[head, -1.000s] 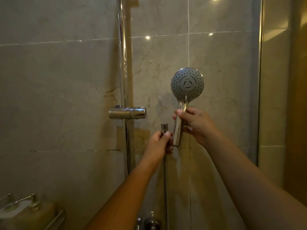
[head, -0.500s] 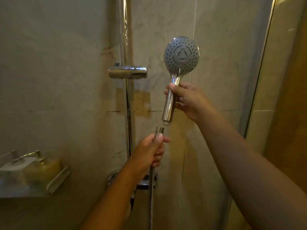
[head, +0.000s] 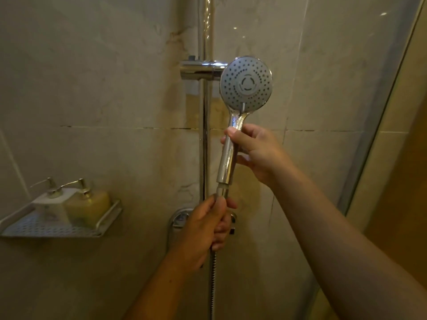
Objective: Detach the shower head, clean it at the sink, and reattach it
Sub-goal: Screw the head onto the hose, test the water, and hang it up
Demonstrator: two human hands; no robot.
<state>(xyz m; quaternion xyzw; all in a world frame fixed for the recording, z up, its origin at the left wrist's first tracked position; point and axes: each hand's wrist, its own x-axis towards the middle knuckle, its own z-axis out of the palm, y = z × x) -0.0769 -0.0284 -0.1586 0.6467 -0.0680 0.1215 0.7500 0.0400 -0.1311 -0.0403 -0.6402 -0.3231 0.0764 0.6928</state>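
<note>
Marble-look tile wall [head: 92, 88] fills the background. Chrome rail [head: 206, 24] runs vertically down its centre, with a chrome holder [head: 198, 70] clamped on it and carrying nothing. Perforated shelf [head: 46, 229] is fixed to the wall at lower left and holds two pump bottles side by side, one white [head: 52, 207], one yellow [head: 90, 207].

Shower head [head: 246, 84] is off the holder, held upright just right of the rail, its spray face toward the camera and overlapping the holder's right end. Right hand [head: 256, 153] grips the chrome handle at mid-length, thumb across the front. Hose [head: 213, 273] hangs straight down below. Left hand [head: 203, 232] is closed round the hose's top end, thumb up. That end meets the handle's base; whether the two are screwed together cannot be told. Valve plate [head: 179, 219] is partly hidden behind the left hand.
</note>
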